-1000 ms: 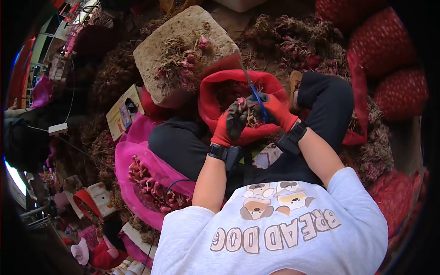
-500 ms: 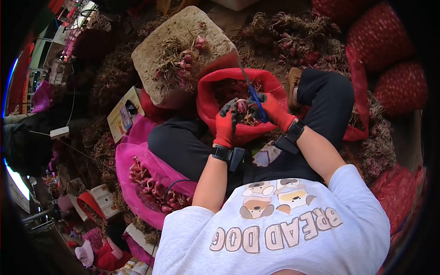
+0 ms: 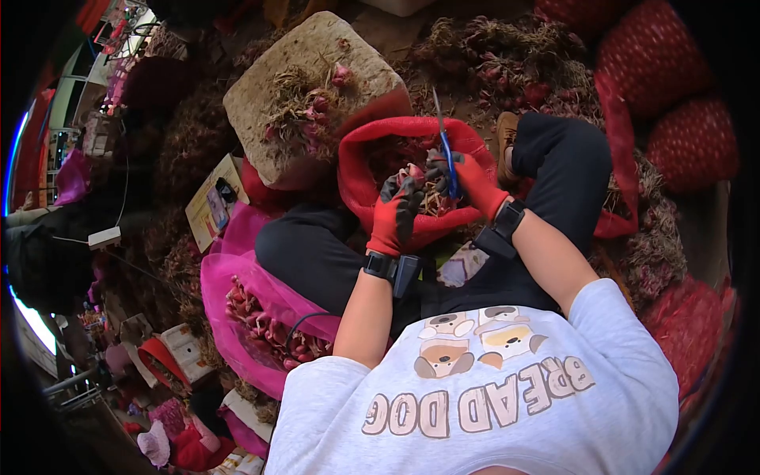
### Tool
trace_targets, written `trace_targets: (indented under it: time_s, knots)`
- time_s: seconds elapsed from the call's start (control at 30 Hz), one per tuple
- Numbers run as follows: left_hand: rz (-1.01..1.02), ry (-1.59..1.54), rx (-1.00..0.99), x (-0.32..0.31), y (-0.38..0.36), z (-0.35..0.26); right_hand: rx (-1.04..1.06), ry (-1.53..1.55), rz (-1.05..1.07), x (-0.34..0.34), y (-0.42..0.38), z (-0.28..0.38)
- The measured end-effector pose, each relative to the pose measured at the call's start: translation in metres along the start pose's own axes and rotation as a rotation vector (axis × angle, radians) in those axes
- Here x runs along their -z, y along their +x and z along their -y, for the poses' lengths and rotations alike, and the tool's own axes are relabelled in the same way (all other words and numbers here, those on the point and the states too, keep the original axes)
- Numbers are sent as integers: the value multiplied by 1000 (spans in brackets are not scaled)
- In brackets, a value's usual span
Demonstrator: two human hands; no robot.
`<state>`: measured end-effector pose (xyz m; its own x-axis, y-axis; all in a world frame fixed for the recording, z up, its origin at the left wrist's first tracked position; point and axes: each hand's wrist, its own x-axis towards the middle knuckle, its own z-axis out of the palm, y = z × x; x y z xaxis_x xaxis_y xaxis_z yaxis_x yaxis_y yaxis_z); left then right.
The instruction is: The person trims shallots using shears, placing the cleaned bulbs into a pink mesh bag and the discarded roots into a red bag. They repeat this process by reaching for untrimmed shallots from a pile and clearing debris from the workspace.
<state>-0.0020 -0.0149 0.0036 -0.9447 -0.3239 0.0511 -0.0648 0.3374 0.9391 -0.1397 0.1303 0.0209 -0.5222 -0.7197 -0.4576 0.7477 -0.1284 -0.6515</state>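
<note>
My left hand (image 3: pixel 396 207), in a red and dark grey glove, is closed on a small red shallot (image 3: pixel 412 172). Beside it, my gloved right hand (image 3: pixel 467 180) grips scissors (image 3: pixel 447 161) with blue handles, their blades pointing away from me. Both hands are over the open mouth of a red bag (image 3: pixel 475 134), which holds dry stems and trimmings. On a pale stone-like block (image 3: pixel 273 75) beyond the left hand lie more shallots (image 3: pixel 317 111) with dry tops.
A pink mesh bag (image 3: pixel 218 293) with several peeled-looking shallots lies left of my leg. Heaped dried bulbs (image 3: pixel 514 75) cover the ground ahead. Full red mesh sacks (image 3: pixel 657 55) stand at right. A cardboard piece (image 3: pixel 207 207) with a phone-like item lies left.
The scissors have turned more upright and moved slightly right. My left hand has shifted a little left and nearer the far rim, still with the shallot.
</note>
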Motion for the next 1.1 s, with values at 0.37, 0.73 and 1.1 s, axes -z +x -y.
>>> trace_targets:
  time_s: [0.37,0.73,1.1]
  knots:
    - [-166,-675,408,-16,-4,17,-127,72,100,-6,-11,-12]
    - [-28,-177,277,3,-5,14,-132,-270,117,2,-7,-3]
    - [0,-543,370,6,-1,-23,21,-434,220,-13,-16,16]
